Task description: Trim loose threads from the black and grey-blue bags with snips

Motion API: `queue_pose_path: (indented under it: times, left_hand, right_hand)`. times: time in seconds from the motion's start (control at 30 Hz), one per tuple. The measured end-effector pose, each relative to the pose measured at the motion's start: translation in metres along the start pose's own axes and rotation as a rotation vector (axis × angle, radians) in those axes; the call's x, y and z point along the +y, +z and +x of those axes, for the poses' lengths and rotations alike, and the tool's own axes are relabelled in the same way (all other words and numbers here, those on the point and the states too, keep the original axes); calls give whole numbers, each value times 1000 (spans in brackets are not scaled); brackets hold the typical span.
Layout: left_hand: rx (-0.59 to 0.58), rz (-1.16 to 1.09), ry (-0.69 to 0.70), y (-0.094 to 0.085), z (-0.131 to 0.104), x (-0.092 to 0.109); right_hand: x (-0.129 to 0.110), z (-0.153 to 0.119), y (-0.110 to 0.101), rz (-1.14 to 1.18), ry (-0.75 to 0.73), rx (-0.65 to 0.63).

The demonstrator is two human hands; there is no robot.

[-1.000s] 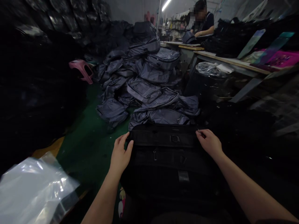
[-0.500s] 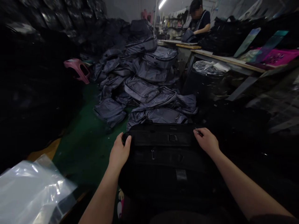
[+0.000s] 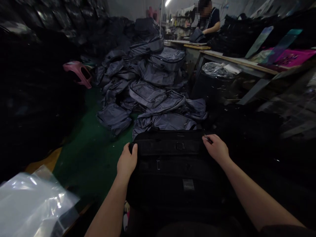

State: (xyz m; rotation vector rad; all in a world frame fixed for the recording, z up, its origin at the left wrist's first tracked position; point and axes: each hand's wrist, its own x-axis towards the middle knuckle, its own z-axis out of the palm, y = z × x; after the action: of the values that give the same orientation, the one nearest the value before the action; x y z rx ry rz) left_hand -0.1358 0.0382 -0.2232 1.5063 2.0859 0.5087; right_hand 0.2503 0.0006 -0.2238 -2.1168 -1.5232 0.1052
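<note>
Black bag (image 3: 170,171): near centre before us; its lower part fades into darkness.
Left hand (image 3: 127,161): we grip the bag's far left corner, some fingers hidden.
Right hand (image 3: 217,148): we pinch a slim dark object (image 3: 208,139), mostly covered, at the far right corner.
Plastic sheets (image 3: 29,200): near left, cut off.

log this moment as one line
left hand: holding black bag, left edge | right hand: holding small object | beyond: grey bag pile
</note>
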Motion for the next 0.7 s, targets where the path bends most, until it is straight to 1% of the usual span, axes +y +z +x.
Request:
queue_pose_path:
  times: [0.27,0.7]
  left_hand:
    - [-46,80,-87,9,3,-8]
    - [-80,77,-120,26,10,-25]
  right_hand:
    - [0,-1,0,52,-12,11]
    - [1,-3,3,158,-43,52]
